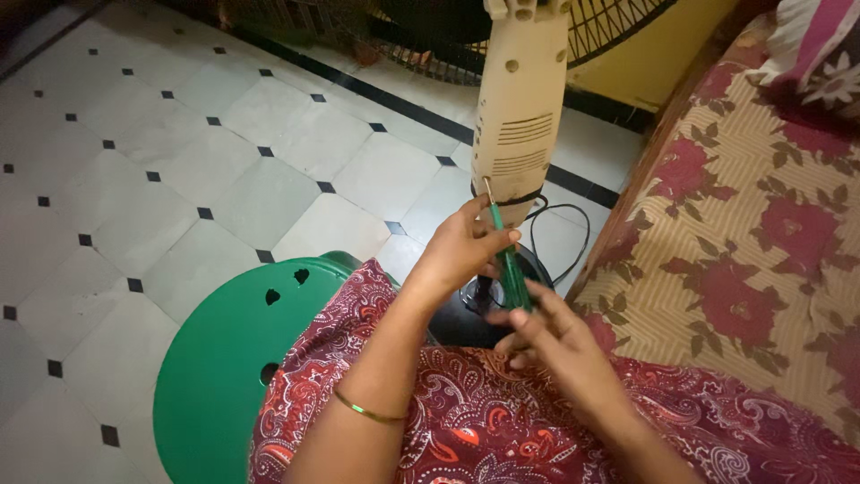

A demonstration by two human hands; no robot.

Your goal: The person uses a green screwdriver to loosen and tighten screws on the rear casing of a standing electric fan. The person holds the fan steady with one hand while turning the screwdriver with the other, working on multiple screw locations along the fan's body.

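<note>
Both hands meet on a green screwdriver [507, 260] in front of the cream fan column [520, 108]. The left hand [461, 251] has its grip closed round the upper part of the handle, thumb laid across it and fingers curled behind, just below the metal shaft. The right hand [551, 336] pinches the lower end of the handle between thumb and fingertips, a closed hold as well. The screwdriver stands nearly upright, leaning a little to the left at the top, and its thin tip reaches the lower left edge of the column, right where a black band [524, 198] wraps it; whether the tip sits in a screw head is too small to tell. A black cord [560, 242] loops out from the band to the right and down toward the dark round base [475, 309], which lies half hidden behind the hands. The fan's wire guard [618, 27] crosses the top of the view. To the right, the bed [743, 242] with its floral cover comes very near; its wooden edge [627, 206] runs close beside the column and cord, leaving only a narrow strip there. To the left the tiled floor [179, 152] spreads wide, with much room. A green stool [224, 358] sits under the person, its rim curving out left of the patterned red cloth [502, 421] on the lap. A thin bangle [367, 410] circles the left forearm
</note>
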